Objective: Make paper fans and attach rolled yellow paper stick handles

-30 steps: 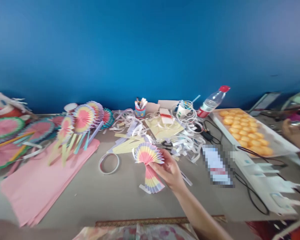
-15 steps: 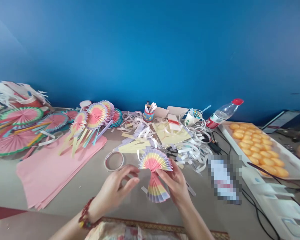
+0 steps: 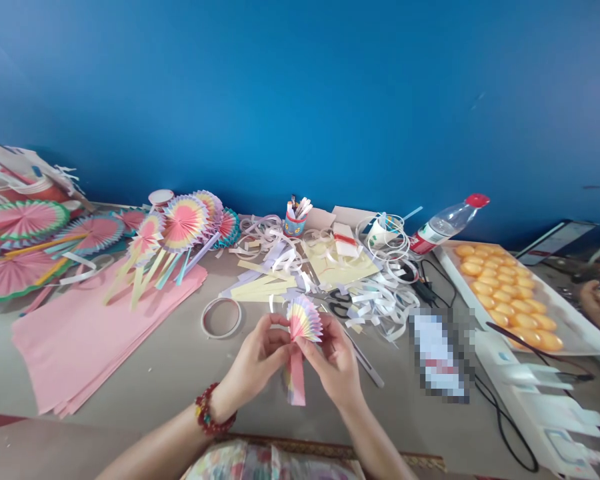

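Note:
Both of my hands pinch a pleated rainbow paper fan (image 3: 303, 319) at its middle, just above the table's near edge. My left hand (image 3: 257, 357), with a red bead bracelet at the wrist, grips the fan's left side. My right hand (image 3: 336, 360) grips its right side. The fan's upper half is spread open, while its lower half hangs folded into a narrow pink strip between my palms.
Pink paper sheets (image 3: 87, 333) lie at the left under finished fans on sticks (image 3: 180, 230). A tape ring (image 3: 221, 317), paper scraps (image 3: 375, 293) and scissors (image 3: 337, 307) lie behind my hands. At the right are a bottle (image 3: 447, 223), a tray of orange rounds (image 3: 510, 293), cables and another person's hand (image 3: 597, 303).
My left hand came into view and took hold of the fan beside my right hand. The fan's lower half closed up from a spread shape into a narrow strip.

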Demonstrator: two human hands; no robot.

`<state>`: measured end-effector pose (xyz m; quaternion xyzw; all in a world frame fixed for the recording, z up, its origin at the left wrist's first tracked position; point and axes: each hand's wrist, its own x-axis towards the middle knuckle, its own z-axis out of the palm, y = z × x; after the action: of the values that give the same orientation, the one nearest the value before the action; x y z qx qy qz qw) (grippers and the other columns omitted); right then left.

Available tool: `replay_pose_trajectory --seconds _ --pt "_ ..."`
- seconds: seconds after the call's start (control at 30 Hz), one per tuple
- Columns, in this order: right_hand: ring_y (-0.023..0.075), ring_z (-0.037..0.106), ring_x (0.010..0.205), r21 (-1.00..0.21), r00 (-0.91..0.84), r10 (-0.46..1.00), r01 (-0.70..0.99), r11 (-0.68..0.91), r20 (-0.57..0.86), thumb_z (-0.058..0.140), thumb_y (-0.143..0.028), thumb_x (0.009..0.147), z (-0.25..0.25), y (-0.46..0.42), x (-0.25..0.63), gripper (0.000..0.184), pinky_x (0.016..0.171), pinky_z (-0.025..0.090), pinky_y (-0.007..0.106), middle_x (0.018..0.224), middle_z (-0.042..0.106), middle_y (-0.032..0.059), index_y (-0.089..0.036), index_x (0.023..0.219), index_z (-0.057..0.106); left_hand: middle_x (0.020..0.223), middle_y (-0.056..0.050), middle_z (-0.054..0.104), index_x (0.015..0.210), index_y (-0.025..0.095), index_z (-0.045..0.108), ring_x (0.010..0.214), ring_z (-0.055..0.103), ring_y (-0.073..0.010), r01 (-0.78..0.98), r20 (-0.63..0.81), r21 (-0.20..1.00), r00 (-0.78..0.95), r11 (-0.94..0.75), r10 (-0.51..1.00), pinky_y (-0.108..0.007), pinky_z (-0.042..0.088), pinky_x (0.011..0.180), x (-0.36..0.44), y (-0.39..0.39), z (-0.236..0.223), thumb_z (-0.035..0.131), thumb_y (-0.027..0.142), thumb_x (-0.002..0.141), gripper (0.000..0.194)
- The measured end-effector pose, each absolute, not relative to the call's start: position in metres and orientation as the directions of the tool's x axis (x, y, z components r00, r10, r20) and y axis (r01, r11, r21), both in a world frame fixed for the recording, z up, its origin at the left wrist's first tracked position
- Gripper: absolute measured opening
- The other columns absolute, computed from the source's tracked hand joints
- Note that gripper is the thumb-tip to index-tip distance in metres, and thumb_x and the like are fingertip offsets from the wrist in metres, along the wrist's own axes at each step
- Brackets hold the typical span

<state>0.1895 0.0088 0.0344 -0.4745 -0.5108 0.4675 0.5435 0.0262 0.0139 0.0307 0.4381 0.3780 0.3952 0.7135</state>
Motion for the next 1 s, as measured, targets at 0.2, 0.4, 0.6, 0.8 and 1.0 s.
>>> replay_pose_trajectory --seconds 0.2,0.4,0.6,0.8,1.0 --pt "0.0191 0.066 0.08 -0.989 -0.05 0.999 -0.147 -0.028 -0.021 0.077 -0.039 0.081 0.034 0.015 0.198 0.026 0.074 0.055 0.029 0.09 0.07 0.0038 -0.022 0.099 0.067 0.085 -0.003 0.065 0.101 0.02 0.052 0.076 0.065 -0.0159 -0.138 -0.18 0.962 0.329 0.236 0.927 -0.025 0.048 0.069 0.021 0.015 0.037 0.064 0.038 0.091 0.024" --pt "0.0182 0.065 0.073 -0.995 -0.054 0.998 -0.097 -0.035 -0.03 0.072 -0.044 0.085 0.039 0.016 0.196 0.024 0.068 0.054 0.028 0.083 0.07 0.0038 -0.021 0.091 0.069 0.085 -0.003 0.065 0.106 0.02 0.056 0.075 0.061 -0.0156 -0.036 -0.128 0.989 0.311 0.146 0.942 -0.024 0.047 0.067 0.019 0.015 0.038 0.06 0.038 0.093 0.022" --pt "0.0187 0.064 0.074 -0.999 -0.043 0.998 -0.022 0.044 0.045 0.068 -0.039 0.089 0.036 0.014 0.193 0.017 0.068 0.054 0.029 0.084 0.069 0.0037 -0.022 0.092 0.069 0.08 -0.001 0.062 0.094 0.02 0.054 0.073 0.06 -0.0144 -0.122 -0.165 0.969 0.336 0.216 0.927 -0.024 0.045 0.067 0.019 0.019 0.037 0.065 0.039 0.09 0.023" --pt "0.0177 0.061 0.071 -0.997 0.007 0.998 0.035 0.062 0.062 0.067 -0.041 0.09 0.036 0.013 0.193 0.019 0.066 0.052 0.028 0.08 0.066 0.0035 -0.022 0.091 0.067 0.084 -0.004 0.066 0.093 0.019 0.054 0.077 0.062 -0.0154 -0.1 -0.156 0.974 0.343 0.201 0.926 -0.024 0.046 0.069 0.017 0.019 0.033 0.065 0.036 0.09 0.021" --pt "0.0193 0.063 0.075 -0.999 -0.008 0.999 0.002 0.033 0.033 0.068 -0.042 0.089 0.034 0.012 0.195 0.02 0.071 0.054 0.03 0.083 0.067 0.0043 -0.022 0.093 0.067 0.087 -0.006 0.069 0.094 0.017 0.058 0.078 0.066 -0.0176 -0.086 -0.142 0.98 0.325 0.179 0.935 -0.027 0.051 0.072 0.014 0.018 0.034 0.059 0.045 0.094 0.028"
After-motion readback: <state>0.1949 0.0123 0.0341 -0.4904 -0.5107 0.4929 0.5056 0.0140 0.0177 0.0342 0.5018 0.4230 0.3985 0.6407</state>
